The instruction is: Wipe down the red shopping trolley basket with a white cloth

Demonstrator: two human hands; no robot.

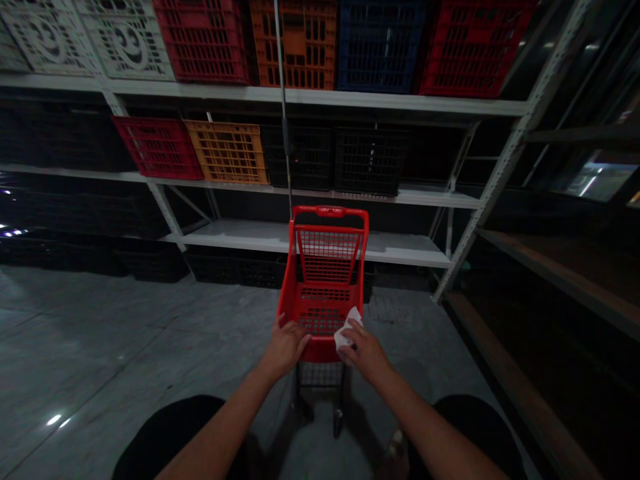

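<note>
Shelves [240, 235] ahead; red cart [327, 267] points lengthwise at them; left hand [286, 347] grips it, right hand [367, 350] pinches paper [346, 331].

Your left hand [286, 347], right hand [367, 353]: bare. Your forearms [235, 420]: bare too, uncovered right down to bottom edge of view. Your legs: black trousers [165, 433], plain dark fabric, both knees showing. Pale shoe tip [397, 445] by your right leg, blurred, detail unclear.

Grey floor [125, 347] bears red cart [327, 267]; shelves [320, 98] hold coloured crates [227, 152].
</note>
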